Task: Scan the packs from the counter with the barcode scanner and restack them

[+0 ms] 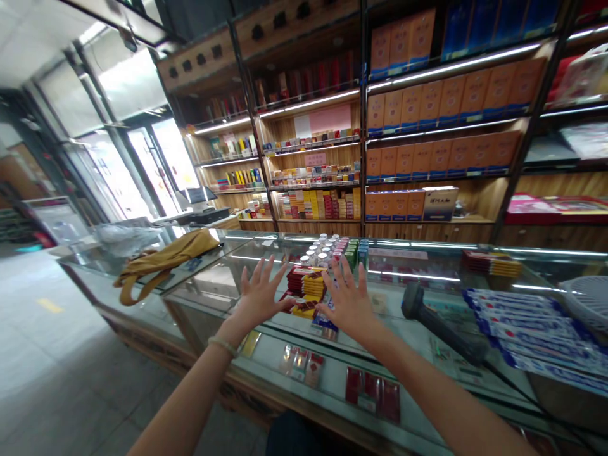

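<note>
Your left hand [260, 292] and right hand [349, 299] were spread wide open, holding nothing, on both sides of the packs [308, 286] stacked on the glass counter [427, 272]. The packs were not yet gripped; a scanner [439, 323] lay near your right hand.

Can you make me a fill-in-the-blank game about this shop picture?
1. Both hands, the left hand and the right hand, have their fingers spread ____.
2. Between the hands lies a stack of red and ____ packs on the glass counter.
3. The yellow bag lies on the counter to the ____ of the hands.
4. The shelves behind the counter hold rows of ____ boxes.

Missing words: open; yellow; left; orange
</note>
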{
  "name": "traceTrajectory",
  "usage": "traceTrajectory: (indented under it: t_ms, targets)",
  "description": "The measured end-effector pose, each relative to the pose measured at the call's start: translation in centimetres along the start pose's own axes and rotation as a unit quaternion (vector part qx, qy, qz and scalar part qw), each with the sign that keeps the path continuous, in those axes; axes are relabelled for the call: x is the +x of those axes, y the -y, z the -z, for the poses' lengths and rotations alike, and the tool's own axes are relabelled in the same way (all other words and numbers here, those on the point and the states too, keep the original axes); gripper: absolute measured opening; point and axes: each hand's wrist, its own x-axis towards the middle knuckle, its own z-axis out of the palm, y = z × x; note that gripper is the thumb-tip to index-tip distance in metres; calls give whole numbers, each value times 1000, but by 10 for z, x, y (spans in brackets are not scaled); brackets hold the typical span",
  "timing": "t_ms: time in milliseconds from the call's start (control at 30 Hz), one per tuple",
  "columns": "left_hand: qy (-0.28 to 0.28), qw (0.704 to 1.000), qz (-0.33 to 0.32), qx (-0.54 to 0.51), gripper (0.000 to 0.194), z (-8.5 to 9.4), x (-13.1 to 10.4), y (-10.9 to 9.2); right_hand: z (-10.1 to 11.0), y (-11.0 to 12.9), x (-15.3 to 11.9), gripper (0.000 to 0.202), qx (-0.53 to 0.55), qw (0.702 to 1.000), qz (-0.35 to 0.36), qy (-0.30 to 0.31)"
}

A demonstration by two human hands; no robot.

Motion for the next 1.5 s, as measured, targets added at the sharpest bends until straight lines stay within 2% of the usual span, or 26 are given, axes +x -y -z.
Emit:
traceTrajectory:
  t_ms: [133,300,467,633,800,1000,1133,1300,1500]
  targets:
    - [-51,998,-25,-5,88,6,9,-21,3,-26,-6,82,-7,1000,-16,-16]
    - [-80,996,-38,-29,85,5,22,-51,6,-53,-16,79,-30,999,-34,-13]
    - [-103,992,-49,-49,80,0,37,-84,18,-82,-25,74,-51,997,-54,-23]
    - [-120,987,-72,-73,76,-5,58,-125,37,-117,-40,72,-78,994,-71,-23]
    - [-128,981,-105,-101,73,-1,78,-175,57,-156,-61,70,-121,987,-107,-19]
    - [-116,976,-126,-134,70,3,98,-237,76,-202,-88,67,-159,975,-154,-18]
    - [-97,974,-137,-155,69,0,109,-268,80,-228,-98,66,-173,968,-179,-16]
    - [-91,972,-126,-177,66,-3,129,-298,87,-260,-94,64,-181,961,-208,-8]
    - [-64,971,-112,-202,67,0,164,-339,94,-316,-85,64,-204,941,-270,-6]
